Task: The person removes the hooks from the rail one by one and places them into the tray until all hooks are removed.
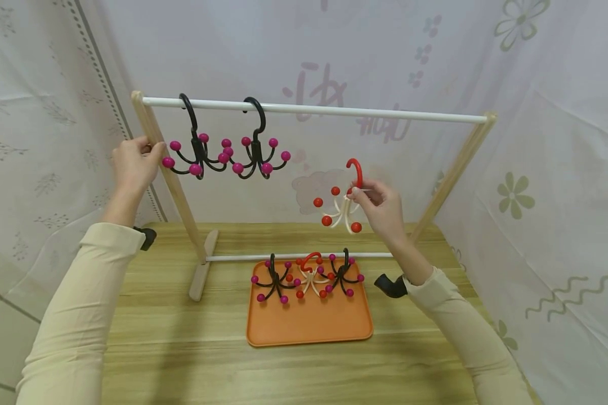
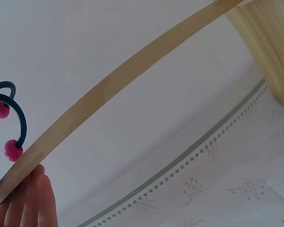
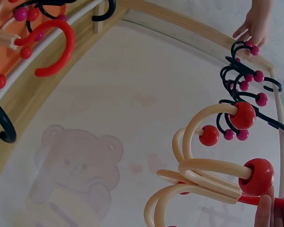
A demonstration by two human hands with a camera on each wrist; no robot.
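Note:
My left hand (image 1: 134, 166) holds the left wooden post (image 1: 174, 194) of a rack between thumb and fingers, below its top. In my right hand (image 1: 385, 214) is a cream multi-arm hook hanger (image 1: 346, 211) with red balls, pinched at the base of its red hook. It is in the air, hook upward, below the white top rail (image 1: 334, 111) and apart from it. Two black hook hangers with magenta balls, one at the left (image 1: 197, 152) and one beside it (image 1: 255, 151), hang on that rail. The right wrist view shows the held hanger (image 3: 212, 182) up close.
An orange tray (image 1: 309, 326) lies on the wooden table (image 1: 208, 360). On it are a black hanger (image 1: 276, 279), a cream-and-red hanger (image 1: 311, 275) and another black hanger (image 1: 342, 271), side by side. A lower white rail (image 1: 233, 258) passes behind them. Patterned curtains surround the table.

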